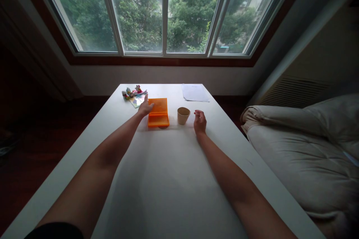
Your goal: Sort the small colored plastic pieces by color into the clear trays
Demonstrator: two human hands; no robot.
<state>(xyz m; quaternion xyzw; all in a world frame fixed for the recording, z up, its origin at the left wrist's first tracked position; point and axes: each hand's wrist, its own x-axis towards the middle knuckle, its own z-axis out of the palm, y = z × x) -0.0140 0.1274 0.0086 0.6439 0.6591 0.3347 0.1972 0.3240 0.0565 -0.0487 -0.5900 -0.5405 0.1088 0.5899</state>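
An orange plastic box lies unfolded on the white table, its lid leaning back on the far side. My left hand is at the left edge of that lid, thumb over it and a finger stretched forward; nothing shows in its grasp. Just right of the box, a brown paper cup stands upright with its mouth up. To the right of the cup, apart from it, my right hand rests on its side with the fingers curled in, and I see nothing in them.
Small colourful figurines and a patterned card lie at the table's far left. White paper sheets are at the far right. A padded beige sofa stands beside the white table; a window is beyond.
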